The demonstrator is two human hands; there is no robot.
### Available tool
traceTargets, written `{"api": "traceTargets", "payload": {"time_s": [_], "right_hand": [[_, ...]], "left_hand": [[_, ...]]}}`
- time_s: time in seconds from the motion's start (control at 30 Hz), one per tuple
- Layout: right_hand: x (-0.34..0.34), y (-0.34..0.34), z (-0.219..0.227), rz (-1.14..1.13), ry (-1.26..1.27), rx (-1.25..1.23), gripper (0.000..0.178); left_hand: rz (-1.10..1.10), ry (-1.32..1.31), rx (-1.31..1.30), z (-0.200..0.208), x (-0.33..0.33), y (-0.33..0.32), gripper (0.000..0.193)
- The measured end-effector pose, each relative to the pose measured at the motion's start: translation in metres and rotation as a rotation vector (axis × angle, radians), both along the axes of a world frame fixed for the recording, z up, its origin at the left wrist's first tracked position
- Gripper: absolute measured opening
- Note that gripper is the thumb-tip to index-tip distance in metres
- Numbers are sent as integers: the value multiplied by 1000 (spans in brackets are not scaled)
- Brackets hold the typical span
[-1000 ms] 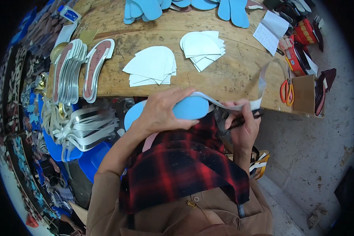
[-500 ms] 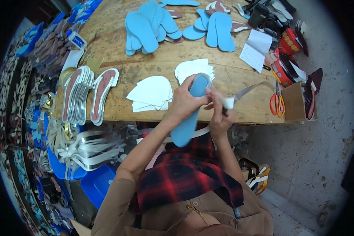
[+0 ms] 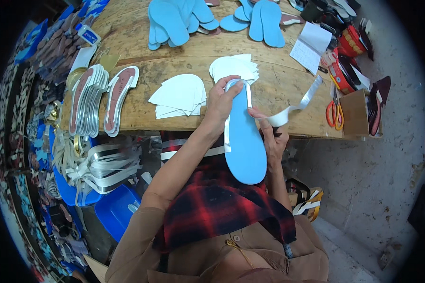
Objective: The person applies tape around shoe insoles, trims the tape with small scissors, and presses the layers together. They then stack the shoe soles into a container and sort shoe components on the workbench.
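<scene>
Turned so that its broad face shows in full, the blue insole [image 3: 245,146] has swung round from the narrower, slanting view of half a second earlier; the white strip [image 3: 281,118] now trails from its right edge in a loose curl. The insole lies above the lap, at the near edge of the bench [image 3: 184,60], its upper end overlapping the bench in view. The strip follows the rim round that upper end and part of the way down the left side. The left hand [image 3: 219,106] grips the upper end, thumb on the blue face. The right hand [image 3: 274,139] pinches the strip beside the right edge; a dark object in its palm, mostly hidden, is perhaps a cutting tool. Beyond the hands, two fans of white pieces [image 3: 178,96] lie on the bench, with heaped blue insoles [image 3: 170,23] farther back. To the left stands a row of brown-and-white soles [image 3: 87,106]. To the right, orange-handled scissors [image 3: 334,115] lie beside a cardboard box [image 3: 355,113]. Below the bench's left end hang white and silvery strips [image 3: 106,172], above a blue basin [image 3: 114,214].
</scene>
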State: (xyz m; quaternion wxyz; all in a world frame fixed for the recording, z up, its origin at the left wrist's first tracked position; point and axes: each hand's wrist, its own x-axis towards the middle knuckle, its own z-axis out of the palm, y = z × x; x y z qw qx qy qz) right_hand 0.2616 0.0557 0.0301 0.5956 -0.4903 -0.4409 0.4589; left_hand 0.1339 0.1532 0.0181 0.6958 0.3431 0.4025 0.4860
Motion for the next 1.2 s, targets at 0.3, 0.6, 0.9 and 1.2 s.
{"api": "traceTargets", "payload": {"time_s": [0.3,0.6,0.9,1.2], "right_hand": [[-1,-6,-33,92,-41,111,72],[9,-14,-6,174,141,167,95],[0,-20,17,182,380,60,100],[-12,-23,3,110,300,36,95]], "left_hand": [[-84,-390,-686,6,15,-21,25],[-448,4,-277,-1,-45,-35,15],[-735,181,-114,33,-52,-30,25],[-562,788,837,47,-44,-49,83]]}}
